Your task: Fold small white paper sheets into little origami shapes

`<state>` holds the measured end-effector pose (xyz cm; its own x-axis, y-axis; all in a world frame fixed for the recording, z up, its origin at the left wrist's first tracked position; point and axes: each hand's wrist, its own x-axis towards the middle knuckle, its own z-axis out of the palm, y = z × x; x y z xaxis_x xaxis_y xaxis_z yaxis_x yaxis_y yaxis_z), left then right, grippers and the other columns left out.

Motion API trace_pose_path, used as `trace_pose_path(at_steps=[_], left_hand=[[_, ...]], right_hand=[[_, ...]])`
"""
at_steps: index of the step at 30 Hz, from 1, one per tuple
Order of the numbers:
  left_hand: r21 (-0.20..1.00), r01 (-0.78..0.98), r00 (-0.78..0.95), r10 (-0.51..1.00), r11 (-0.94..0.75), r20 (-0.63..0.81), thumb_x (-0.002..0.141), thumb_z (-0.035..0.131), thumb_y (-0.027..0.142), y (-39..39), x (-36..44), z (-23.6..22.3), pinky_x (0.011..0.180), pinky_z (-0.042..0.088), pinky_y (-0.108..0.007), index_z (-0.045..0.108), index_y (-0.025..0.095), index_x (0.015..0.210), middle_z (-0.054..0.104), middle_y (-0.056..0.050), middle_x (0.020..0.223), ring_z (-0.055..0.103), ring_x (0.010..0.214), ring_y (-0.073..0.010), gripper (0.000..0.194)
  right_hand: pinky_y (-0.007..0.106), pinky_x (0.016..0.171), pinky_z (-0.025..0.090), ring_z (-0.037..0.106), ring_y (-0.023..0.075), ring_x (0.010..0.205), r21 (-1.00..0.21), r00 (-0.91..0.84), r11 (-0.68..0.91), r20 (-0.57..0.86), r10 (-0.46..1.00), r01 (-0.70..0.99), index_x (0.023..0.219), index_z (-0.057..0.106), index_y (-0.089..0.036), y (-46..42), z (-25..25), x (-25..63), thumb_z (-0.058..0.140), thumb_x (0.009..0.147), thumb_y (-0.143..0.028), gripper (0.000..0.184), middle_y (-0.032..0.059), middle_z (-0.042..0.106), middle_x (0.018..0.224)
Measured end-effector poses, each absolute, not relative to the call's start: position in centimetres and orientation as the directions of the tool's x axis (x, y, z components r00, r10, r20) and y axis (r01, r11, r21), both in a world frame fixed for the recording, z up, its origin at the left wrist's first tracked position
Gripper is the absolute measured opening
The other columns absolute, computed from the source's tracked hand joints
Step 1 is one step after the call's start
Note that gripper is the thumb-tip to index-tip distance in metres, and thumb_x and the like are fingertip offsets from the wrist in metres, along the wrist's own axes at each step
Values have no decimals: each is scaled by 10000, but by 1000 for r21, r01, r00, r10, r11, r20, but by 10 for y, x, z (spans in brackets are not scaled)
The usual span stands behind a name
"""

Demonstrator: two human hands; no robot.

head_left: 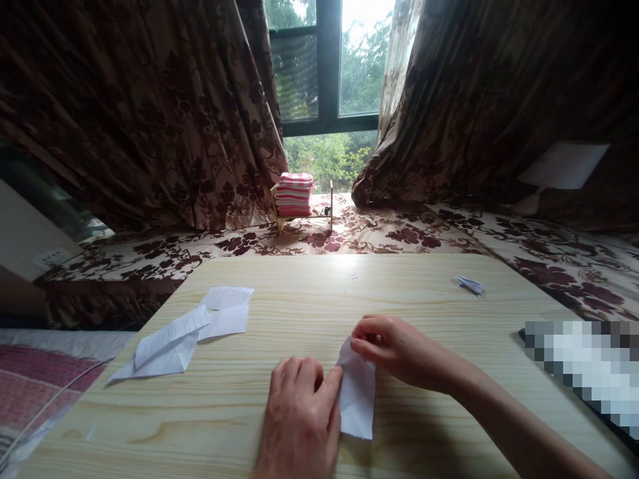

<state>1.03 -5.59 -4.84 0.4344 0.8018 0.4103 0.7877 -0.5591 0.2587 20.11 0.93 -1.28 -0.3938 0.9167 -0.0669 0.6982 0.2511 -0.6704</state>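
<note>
Pale wood-grain tabletop (409,279): appears smooth; a light sheet could skate across it if pushed sideways. Obscured, dark-edged item (589,379), beyond the right forearm: contents pixelated, not assessable. A wide outward elbow swing could knock it.

Loose printed papers (172,336), left of and beyond the left hand: overlapping, unweighted, with parts lifted. A draught or a sleeve could scatter them; cause, no restraint.

Hands, 2 in view. Left hand (302,412): palm down, its inner side against the left edge of the paper strip (358,399); whether it also pinches the paper cannot be told. Right hand (397,349): thumb and fingertips closed on the strip's upper end.

Paper strip, between and in front of the hands: lightly creased, lower edge uneven, lower end lying unheld. Principal risk is a tear near the upper end, should the right hand pull while the left presses down. Secondary risk is a skewed crease, caused by the free lower end pivoting. Pressing over the existing wrinkles could set them permanently.

Small folded paper (470,286), beyond and right of the right hand: light, probably easily flicked away or flattened by a passing forearm. Tiny scraps (353,276), beyond the hands: could blow about or get trapped beneath a sheet, marking it when pressed.
</note>
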Motion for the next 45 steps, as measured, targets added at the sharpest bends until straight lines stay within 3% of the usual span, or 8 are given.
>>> trace_pose_path(at_steps=[14, 22, 28, 32, 35, 45], left_hand=[[265, 827, 393, 847, -496, 359, 827, 484, 126, -60, 14, -42, 789, 392, -410, 605, 219, 1095, 550, -58, 847, 456, 831, -218, 309], [272, 844, 370, 870, -461, 327, 834, 476, 157, -75, 18, -38, 793, 397, -422, 613, 200, 1001, 553, -60, 869, 454, 842, -224, 220], [319, 837, 332, 877, -444, 348, 849, 466, 171, -104, 10, -37, 806, 384, -420, 627, 197, 972, 551, -55, 848, 460, 847, -219, 205], [344, 842, 290, 886, -415, 362, 876, 445, 211, -113, 2, -38, 782, 381, -402, 642, 207, 986, 542, -54, 823, 462, 835, -215, 225], [345, 848, 268, 887, -402, 377, 880, 444, 211, -115, 0, -39, 765, 381, -380, 654, 211, 960, 537, -52, 813, 466, 833, -212, 224], [294, 866, 263, 868, -405, 421, 870, 464, 209, -121, 0, -40, 786, 384, -371, 657, 210, 945, 536, -50, 832, 471, 861, -212, 208]], right_hand=[[237, 571, 374, 531, 126, 650, -702, -408, 270, -32, 913, 659, 731, 653, -174, 8, -15, 197, 495, 818, -288, 214, 21, 622, 769], [258, 603, 406, 553, 152, 687, -742, -392, 248, -22, 920, 623, 762, 667, -166, -2, -19, 193, 499, 823, -339, 248, 41, 628, 791], [281, 692, 425, 568, 166, 770, -820, -215, 203, 100, 971, 535, 772, 646, -174, -36, -24, 184, 429, 878, -412, 339, 51, 621, 830], [300, 774, 441, 576, 203, 936, -880, -13, 176, 190, 982, 441, 859, 651, -174, -57, -37, 177, 428, 878, -403, 320, 86, 637, 965], [308, 785, 447, 575, 211, 952, -894, 102, 180, 241, 965, 410, 866, 648, -166, -70, -46, 172, 435, 875, -386, 306, 99, 628, 978], [328, 778, 448, 586, 211, 882, -869, 140, 220, 310, 940, 443, 824, 651, -157, -83, -45, 164, 451, 873, -374, 299, 97, 637, 919]])
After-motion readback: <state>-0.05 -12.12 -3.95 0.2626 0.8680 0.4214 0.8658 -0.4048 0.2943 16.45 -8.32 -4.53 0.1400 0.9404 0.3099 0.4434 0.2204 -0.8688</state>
